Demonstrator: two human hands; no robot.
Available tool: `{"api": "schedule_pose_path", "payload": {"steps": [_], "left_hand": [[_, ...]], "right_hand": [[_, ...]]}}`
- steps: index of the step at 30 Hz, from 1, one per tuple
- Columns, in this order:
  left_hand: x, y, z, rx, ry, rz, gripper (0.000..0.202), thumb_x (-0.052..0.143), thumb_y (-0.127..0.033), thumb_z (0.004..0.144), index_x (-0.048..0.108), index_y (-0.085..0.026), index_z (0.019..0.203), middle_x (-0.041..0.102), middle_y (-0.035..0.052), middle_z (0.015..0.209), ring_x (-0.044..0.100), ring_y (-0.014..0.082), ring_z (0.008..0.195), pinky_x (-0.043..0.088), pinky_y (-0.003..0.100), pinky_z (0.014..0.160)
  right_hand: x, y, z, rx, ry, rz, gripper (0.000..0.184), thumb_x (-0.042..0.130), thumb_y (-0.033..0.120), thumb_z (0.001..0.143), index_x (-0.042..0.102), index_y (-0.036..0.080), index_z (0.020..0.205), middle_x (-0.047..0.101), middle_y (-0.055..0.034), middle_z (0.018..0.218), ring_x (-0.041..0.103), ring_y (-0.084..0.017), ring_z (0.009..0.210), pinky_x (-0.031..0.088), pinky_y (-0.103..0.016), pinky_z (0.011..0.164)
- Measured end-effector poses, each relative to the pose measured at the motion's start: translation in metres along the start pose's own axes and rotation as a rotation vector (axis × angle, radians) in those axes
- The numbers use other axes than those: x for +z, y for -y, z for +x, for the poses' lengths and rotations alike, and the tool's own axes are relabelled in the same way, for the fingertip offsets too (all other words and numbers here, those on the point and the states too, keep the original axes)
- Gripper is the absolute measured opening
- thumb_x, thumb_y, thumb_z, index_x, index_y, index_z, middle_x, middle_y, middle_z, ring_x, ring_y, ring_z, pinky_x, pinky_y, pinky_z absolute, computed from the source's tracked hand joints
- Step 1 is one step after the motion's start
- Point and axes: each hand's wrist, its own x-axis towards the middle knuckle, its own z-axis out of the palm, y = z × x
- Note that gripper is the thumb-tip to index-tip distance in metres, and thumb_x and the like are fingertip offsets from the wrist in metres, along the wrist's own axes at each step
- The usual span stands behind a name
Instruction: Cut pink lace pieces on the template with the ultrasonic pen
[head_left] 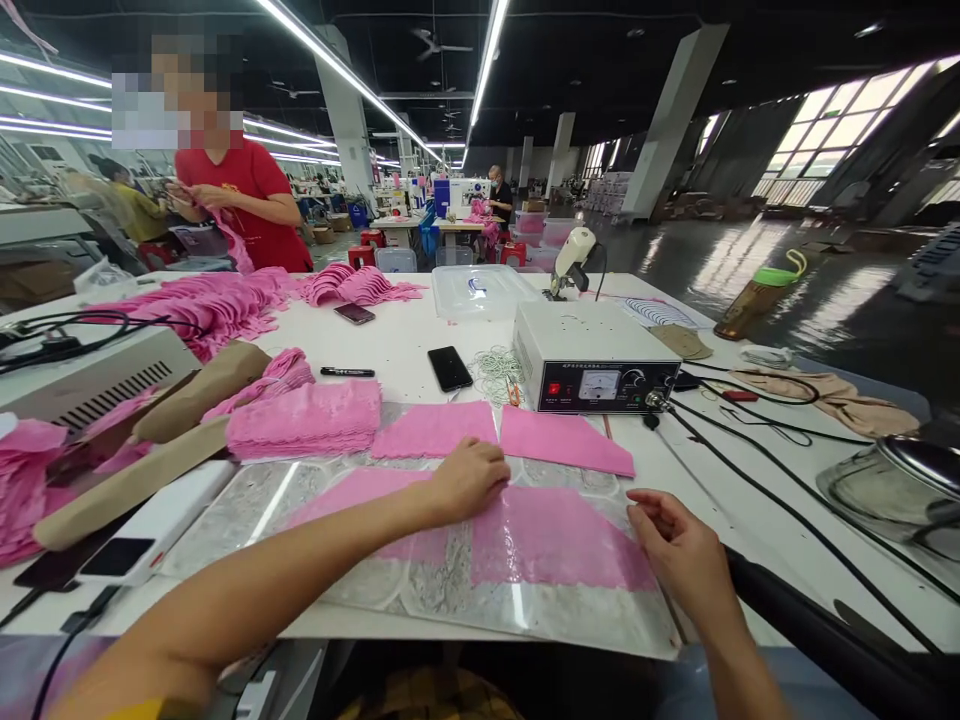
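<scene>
Left hand (469,482) bunched, can't tell if holding | right hand (686,550) half open | looks like straightening pink cloth (555,540) | needs gentle fingers

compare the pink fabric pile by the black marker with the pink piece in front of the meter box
The pink pile stands taller; the pink piece lies lower. The pink pile has a wavy front edge; the pink piece's looks straight. The pink pile is roughly rectangular; the pink piece slants at its right end. Both are fabric.
</scene>
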Motion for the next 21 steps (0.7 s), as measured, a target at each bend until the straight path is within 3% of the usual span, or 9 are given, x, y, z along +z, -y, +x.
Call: {"api": "schedule_pose_path", "payload": {"steps": [4,7,14,17,21], "left_hand": [[-0.007,0.020,0.057,-0.071,0.053,-0.023,0.010,0.059,-0.020,0.092,0.067,-0.016,0.096,0.065,0.0072,0.106,0.061,0.0202,0.098,0.045,0.038,0.091],[-0.002,0.031,0.080,-0.075,0.125,-0.048,0.019,0.063,-0.031,0.092,0.065,-0.014,0.102,0.064,0.0065,0.108,0.062,0.0203,0.100,0.050,0.041,0.090],[0.009,0.042,0.085,-0.038,0.156,-0.112,0.024,0.060,-0.033,0.096,0.063,-0.013,0.110,0.064,0.0075,0.113,0.062,0.0211,0.104,0.051,0.044,0.093],[0.011,0.046,0.087,-0.027,0.156,-0.146,0.024,0.059,-0.033,0.096,0.063,-0.013,0.110,0.064,0.0074,0.112,0.062,0.0210,0.104,0.052,0.044,0.093],[0.017,0.051,0.093,-0.023,0.163,-0.208,0.029,0.059,-0.035,0.096,0.061,-0.014,0.116,0.063,0.0082,0.115,0.063,0.0207,0.102,0.054,0.042,0.089]], "right_hand": [[0.005,0.009,0.022,0.024,0.087,0.133,0.043,0.065,0.056,0.066,0.065,0.018,0.088,0.058,0.0005,0.058,0.046,-0.012,0.045,0.040,-0.027,0.044],[0.002,0.008,0.035,0.050,0.104,0.163,0.042,0.068,0.052,0.064,0.065,0.017,0.086,0.057,0.0007,0.056,0.047,-0.012,0.046,0.039,-0.026,0.043],[0.000,0.009,0.061,0.001,0.159,0.017,0.041,0.062,0.052,0.067,0.069,0.015,0.084,0.055,-0.0002,0.050,0.049,-0.014,0.044,0.039,-0.027,0.042],[0.015,0.017,0.072,-0.103,0.212,-0.093,0.042,0.058,0.054,0.069,0.072,0.017,0.082,0.061,-0.0027,0.055,0.053,-0.015,0.048,0.042,-0.029,0.047],[0.043,0.024,0.082,-0.264,0.277,-0.146,0.036,0.057,0.052,0.071,0.074,0.021,0.078,0.072,-0.0067,0.080,0.062,-0.017,0.066,0.049,-0.032,0.064]]}}
